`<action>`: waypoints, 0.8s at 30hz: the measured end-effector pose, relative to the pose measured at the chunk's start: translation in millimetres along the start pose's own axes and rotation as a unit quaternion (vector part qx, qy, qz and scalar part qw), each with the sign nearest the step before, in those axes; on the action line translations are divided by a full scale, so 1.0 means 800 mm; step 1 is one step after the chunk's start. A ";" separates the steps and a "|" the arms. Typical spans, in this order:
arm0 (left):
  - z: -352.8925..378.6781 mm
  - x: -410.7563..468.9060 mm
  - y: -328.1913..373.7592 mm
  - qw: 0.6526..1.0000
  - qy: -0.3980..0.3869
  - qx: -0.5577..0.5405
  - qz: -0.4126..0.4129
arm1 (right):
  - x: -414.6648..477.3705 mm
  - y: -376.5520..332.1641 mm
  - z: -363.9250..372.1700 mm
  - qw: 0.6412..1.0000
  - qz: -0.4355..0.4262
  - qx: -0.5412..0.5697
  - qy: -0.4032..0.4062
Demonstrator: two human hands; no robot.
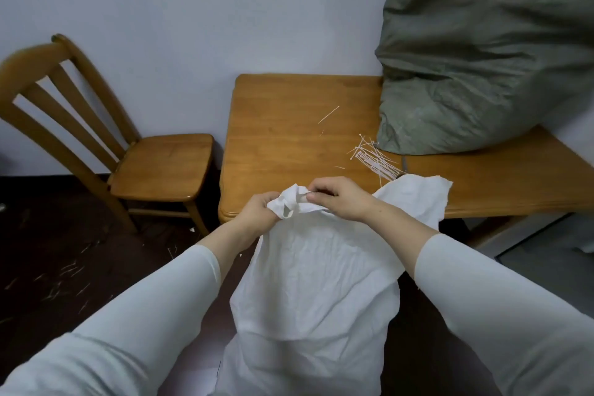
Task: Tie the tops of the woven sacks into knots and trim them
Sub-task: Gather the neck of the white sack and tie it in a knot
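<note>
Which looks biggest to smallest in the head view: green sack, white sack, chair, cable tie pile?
1. green sack and white sack: about equal in frame. The white one is nearer the camera, so I'm not ranking them.
2. chair
3. cable tie pile

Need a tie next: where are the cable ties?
Head view: the cable ties lie on the wooden table, right of centre, beside the grey-green sack, just beyond the white sack.
</note>
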State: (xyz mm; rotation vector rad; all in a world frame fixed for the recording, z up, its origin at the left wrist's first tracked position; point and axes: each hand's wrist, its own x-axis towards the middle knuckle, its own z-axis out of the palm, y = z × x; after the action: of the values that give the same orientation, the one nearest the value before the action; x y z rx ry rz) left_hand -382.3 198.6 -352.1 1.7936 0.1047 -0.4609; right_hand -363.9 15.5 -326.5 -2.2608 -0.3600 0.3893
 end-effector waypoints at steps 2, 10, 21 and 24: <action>-0.001 -0.002 -0.002 1.000 -0.004 0.003 -0.006 | -0.008 -0.002 -0.012 0.999 0.041 0.012 -0.030; -0.010 -0.008 -0.015 1.000 -0.013 -0.001 -0.021 | -0.010 0.024 -0.031 0.972 0.164 -0.031 -0.166; -0.017 -0.005 -0.019 0.998 0.048 -0.019 -0.032 | 0.015 0.043 -0.004 0.991 0.079 -0.109 -0.007; -0.017 0.005 -0.021 0.995 0.090 -0.005 -0.039 | 0.022 0.039 -0.016 0.993 0.059 -0.097 -0.012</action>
State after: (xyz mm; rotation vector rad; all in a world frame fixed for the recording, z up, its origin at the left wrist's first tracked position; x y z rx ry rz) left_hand -380.6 215.4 -365.8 1.8237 0.3044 -0.3523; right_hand -338.6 -6.4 -344.7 -2.4763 -0.2869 0.4607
